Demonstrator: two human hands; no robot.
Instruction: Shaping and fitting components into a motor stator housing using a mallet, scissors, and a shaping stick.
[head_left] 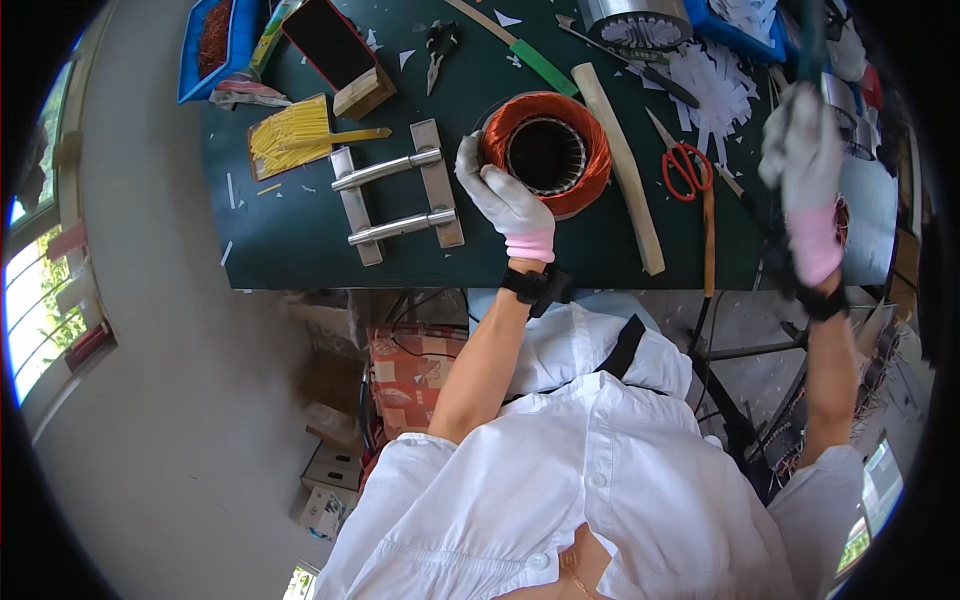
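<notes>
On the green bench (pixel 300 240), right in front of you, the stator (pixel 545 152) is lying flat with its copper winding facing up and its bore open to the camera. Your left hand (pixel 505 200), gloved, is gripping its near-left rim, fingers curled over the copper, steadying it against the bench. Your right hand (pixel 805 170), also gloved, is raised well above and to the right of the stator, clenched around a dark handle (pixel 810 40) that is running up out of the picture.

You are looking to be mid-swing or mid-lift with that tool, so the step in hand is probably shaping or tapping the winding while the other hand is bracing the core. The next move is calling for a controlled drop onto the copper, well clear of your left fingers, with the stator kept from sliding.

Near the stator, a pale wooden stick (pixel 625 165) is lying just to its right, red scissors (pixel 685 165) beyond that, and a metal two-bar stand (pixel 395 190) to the left.

What the handle is carrying at its top is cut off by the frame, so the kind of tool is not clear. Motion is blurring the right hand, and the far right bench edge is too cluttered to read.
</notes>
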